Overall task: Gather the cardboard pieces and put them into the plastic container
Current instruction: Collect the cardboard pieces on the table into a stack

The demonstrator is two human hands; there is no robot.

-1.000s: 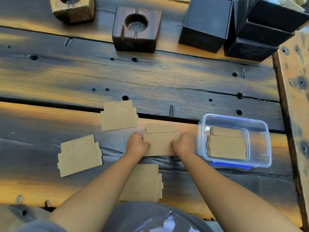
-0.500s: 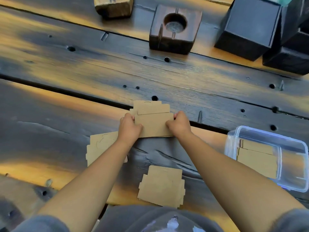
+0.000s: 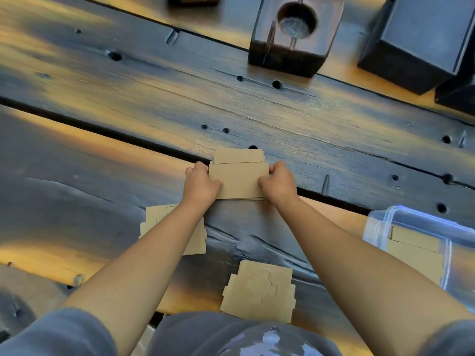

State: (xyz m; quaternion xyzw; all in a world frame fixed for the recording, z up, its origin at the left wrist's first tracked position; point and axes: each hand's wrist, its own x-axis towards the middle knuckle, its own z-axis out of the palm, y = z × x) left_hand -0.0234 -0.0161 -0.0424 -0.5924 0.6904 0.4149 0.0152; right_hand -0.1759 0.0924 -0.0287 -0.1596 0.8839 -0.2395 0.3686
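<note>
A stack of brown cardboard pieces point(image 3: 239, 176) lies on the dark wooden table point(image 3: 128, 98), squeezed between my left hand point(image 3: 201, 185) on its left edge and my right hand point(image 3: 279, 185) on its right edge. Another cardboard pile point(image 3: 154, 222) rests partly under my left forearm. A third cardboard pile point(image 3: 259, 291) sits near the front edge between my arms. The clear plastic container point(image 3: 385, 224) stands at the right, partly hidden by my right arm, with cardboard point(image 3: 416, 245) inside it.
A dark wooden block with a round hole point(image 3: 293, 34) stands at the back. Black boxes point(image 3: 421, 39) fill the back right corner. A long gap between planks point(image 3: 102, 131) runs across the table. My grey clothing point(image 3: 231, 337) covers the bottom.
Both hands slid the held stack to the far left onto the pile that lay there, so the two now form one stack. The view shifted left, pushing the container to the right edge.
</note>
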